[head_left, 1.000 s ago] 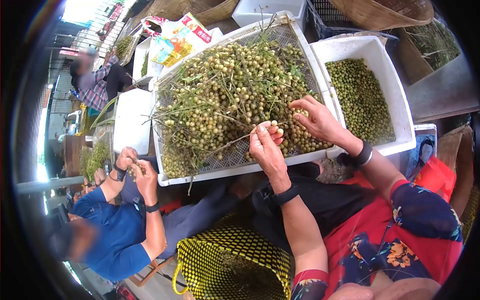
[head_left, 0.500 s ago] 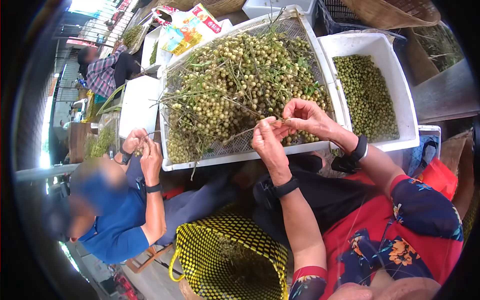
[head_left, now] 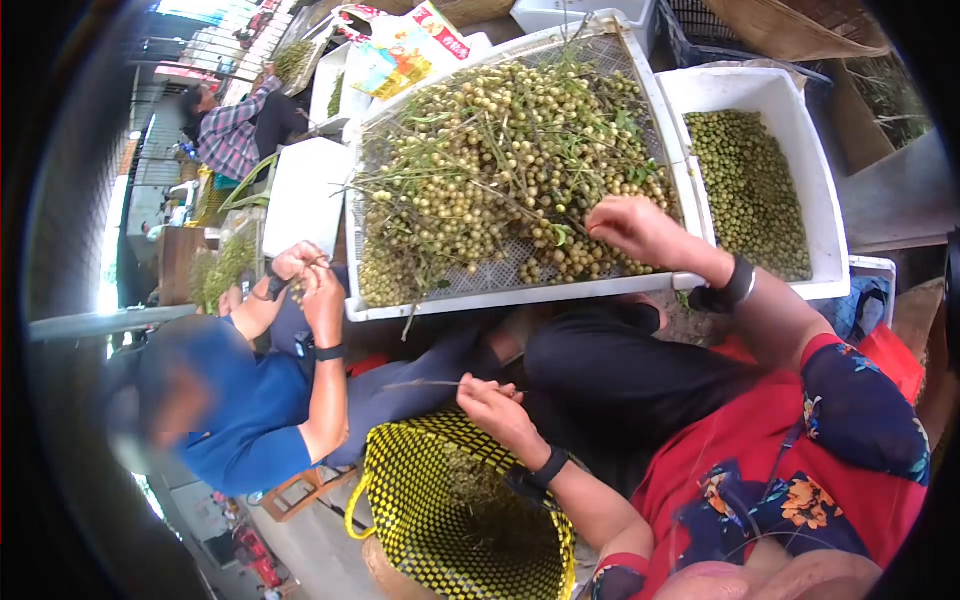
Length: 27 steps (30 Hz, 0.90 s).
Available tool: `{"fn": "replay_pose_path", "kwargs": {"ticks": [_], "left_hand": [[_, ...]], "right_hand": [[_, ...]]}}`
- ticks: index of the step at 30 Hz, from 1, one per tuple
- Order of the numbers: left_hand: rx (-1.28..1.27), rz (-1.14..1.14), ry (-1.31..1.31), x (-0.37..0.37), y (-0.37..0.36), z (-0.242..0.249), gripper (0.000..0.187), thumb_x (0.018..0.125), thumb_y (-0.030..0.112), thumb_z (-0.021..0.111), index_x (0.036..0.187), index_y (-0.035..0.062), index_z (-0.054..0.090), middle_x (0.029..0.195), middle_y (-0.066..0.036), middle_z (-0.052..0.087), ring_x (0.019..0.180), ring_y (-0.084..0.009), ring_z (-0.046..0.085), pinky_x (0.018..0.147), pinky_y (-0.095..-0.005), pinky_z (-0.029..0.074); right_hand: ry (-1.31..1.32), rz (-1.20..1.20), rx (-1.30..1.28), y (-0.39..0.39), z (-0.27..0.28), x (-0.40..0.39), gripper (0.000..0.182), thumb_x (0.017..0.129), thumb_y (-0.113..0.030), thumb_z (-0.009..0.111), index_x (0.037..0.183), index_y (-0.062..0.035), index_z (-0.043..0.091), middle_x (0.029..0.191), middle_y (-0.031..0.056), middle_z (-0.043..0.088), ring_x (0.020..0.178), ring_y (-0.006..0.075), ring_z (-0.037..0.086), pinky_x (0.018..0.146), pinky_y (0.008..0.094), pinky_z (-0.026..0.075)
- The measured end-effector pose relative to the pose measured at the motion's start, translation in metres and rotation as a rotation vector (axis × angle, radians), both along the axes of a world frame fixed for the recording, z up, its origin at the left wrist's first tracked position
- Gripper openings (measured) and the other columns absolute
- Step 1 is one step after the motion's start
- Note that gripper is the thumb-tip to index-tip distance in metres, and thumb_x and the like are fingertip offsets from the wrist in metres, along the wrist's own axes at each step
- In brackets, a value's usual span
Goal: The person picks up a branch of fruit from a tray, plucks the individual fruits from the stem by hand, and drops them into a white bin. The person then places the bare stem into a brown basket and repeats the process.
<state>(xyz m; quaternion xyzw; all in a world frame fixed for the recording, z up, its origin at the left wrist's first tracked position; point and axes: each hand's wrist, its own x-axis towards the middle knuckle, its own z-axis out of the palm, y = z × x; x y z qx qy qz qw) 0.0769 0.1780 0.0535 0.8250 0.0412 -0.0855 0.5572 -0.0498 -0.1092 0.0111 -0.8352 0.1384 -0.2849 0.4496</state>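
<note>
My left hand [head_left: 497,412] pinches a thin bare stem [head_left: 425,384] that points left, above the mouth of a yellow-and-black woven basket [head_left: 385,465]. My right hand [head_left: 640,230], fingers curled together, hovers over the front right of a white mesh-bottomed tray [head_left: 520,292]. Anything in those fingers is hidden. Heaped in the tray are small round yellow-green fruits [head_left: 470,150] on twigs with some leaves. Right of the tray, a white foam box [head_left: 827,235] holds loose green fruits [head_left: 748,190]. Plant scraps lie inside the basket.
At left, a person in a blue shirt [head_left: 262,395] works with both hands by the tray's corner. Farther back sits a person in a plaid shirt [head_left: 228,135]. A printed bag [head_left: 415,50] lies behind the tray; a red bag [head_left: 893,360] is at right.
My hands, together over the tray before, are now apart. The left moved down and toward the basket with a stem; the right shifted slightly right. The view moved a little.
</note>
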Motion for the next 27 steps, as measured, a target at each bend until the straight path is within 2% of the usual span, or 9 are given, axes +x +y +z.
{"fn": "replay_pose_path", "kwargs": {"ticks": [2, 3, 6, 10, 12, 16, 20, 22, 27], "left_hand": [[0.545, -0.164, -0.304, 0.029, 0.065, -0.085, 0.048, 0.098, 0.031, 0.051, 0.13, -0.0042, 0.043, 0.102, -0.013, 0.056, 0.079, -0.0238, 0.059, 0.06, -0.0341, 0.052], [0.725, -0.218, -0.423, 0.028, 0.066, -0.083, 0.053, 0.097, 0.03, 0.053, 0.132, -0.0073, 0.042, 0.109, -0.018, 0.057, 0.089, -0.0282, 0.059, 0.068, -0.0354, 0.053], [0.298, -0.391, -0.319, 0.014, 0.014, -0.036, 0.038, 0.096, 0.026, 0.055, 0.12, -0.0043, 0.057, 0.111, -0.017, 0.06, 0.092, -0.0212, 0.06, 0.071, -0.031, 0.051], [-0.033, -0.51, -0.026, 0.01, -0.074, 0.008, 0.034, 0.096, 0.022, 0.056, 0.12, -0.0016, 0.058, 0.111, -0.01, 0.061, 0.086, -0.0134, 0.059, 0.068, -0.0268, 0.05], [0.006, -0.596, 0.02, 0.013, -0.102, 0.007, 0.044, 0.094, 0.021, 0.059, 0.129, -0.003, 0.05, 0.108, -0.011, 0.06, 0.084, -0.0142, 0.059, 0.066, -0.0278, 0.05], [0.1, -0.729, -0.417, 0.034, -0.159, -0.062, 0.068, 0.079, 0.006, 0.067, 0.138, -0.0044, 0.036, 0.108, -0.018, 0.057, 0.084, -0.0183, 0.059, 0.064, -0.0311, 0.049], [0.191, -0.7, -0.518, -0.005, -0.186, -0.055, 0.045, 0.075, -0.001, 0.064, 0.118, -0.0003, 0.051, 0.099, -0.019, 0.051, 0.09, -0.0291, 0.053, 0.079, -0.0406, 0.045], [0.101, -0.454, -0.623, -0.028, -0.197, -0.078, 0.035, 0.076, -0.003, 0.062, 0.11, 0.002, 0.054, 0.097, -0.018, 0.047, 0.093, -0.0332, 0.049, 0.082, -0.0418, 0.042], [-0.278, -0.246, -0.014, -0.046, -0.205, -0.034, 0.017, 0.093, 0.016, 0.045, 0.097, -0.0009, 0.048, 0.103, -0.02, 0.046, 0.095, -0.0374, 0.05, 0.083, -0.0448, 0.042]], "right_hand": [[0.043, 0.052, -0.046, 0.017, 0.01, 0.03, 0.025, 0.086, -0.012, 0.063, 0.108, -0.0034, 0.055, 0.098, 0.0147, 0.056, 0.083, 0.0343, 0.06, 0.07, 0.0422, 0.05], [0.022, -0.02, -0.127, 0.022, 0.015, 0.045, 0.034, 0.086, -0.012, 0.063, 0.115, -0.0023, 0.049, 0.103, 0.0166, 0.054, 0.085, 0.0356, 0.06, 0.071, 0.0436, 0.05], [0.179, -0.201, -0.131, 0.023, 0.011, 0.095, 0.053, 0.085, -0.012, 0.063, 0.128, 0.0011, 0.035, 0.114, 0.0216, 0.048, 0.089, 0.0392, 0.06, 0.073, 0.0466, 0.05], [0.176, -0.163, -0.089, 0.015, -0.021, 0.12, 0.04, 0.082, -0.011, 0.061, 0.119, -0.0061, 0.047, 0.101, 0.0174, 0.057, 0.09, 0.0379, 0.061, 0.074, 0.0464, 0.05], [0.107, -0.015, -0.001, 0.013, -0.024, 0.112, 0.025, 0.079, -0.008, 0.058, 0.104, -0.0085, 0.06, 0.084, 0.0136, 0.064, 0.083, 0.0327, 0.063, 0.069, 0.0435, 0.05], [-0.107, 0.124, 0.086, 0.008, 0.009, 0.072, 0.012, 0.079, -0.005, 0.057, 0.09, -0.0048, 0.064, 0.086, 0.0126, 0.066, 0.08, 0.0294, 0.065, 0.068, 0.0398, 0.052], [-0.047, -0.003, -0.059, 0.002, 0.029, 0.035, 0.015, 0.077, 0.002, 0.059, 0.09, -0.0037, 0.064, 0.082, 0.013, 0.064, 0.076, 0.03, 0.063, 0.066, 0.0388, 0.051], [0.078, -0.05, 0.008, -0.004, 0.027, 0.022, 0.019, 0.076, 0.006, 0.058, 0.091, -0.0028, 0.064, 0.083, 0.013, 0.064, 0.074, 0.0277, 0.062, 0.065, 0.036, 0.05], [0.153, 0.057, -0.051, -0.001, 0.022, 0.007, 0.01, 0.089, -0.002, 0.058, 0.099, 0.0001, 0.06, 0.086, 0.0099, 0.063, 0.075, 0.0151, 0.058, 0.067, 0.0291, 0.047]]}}
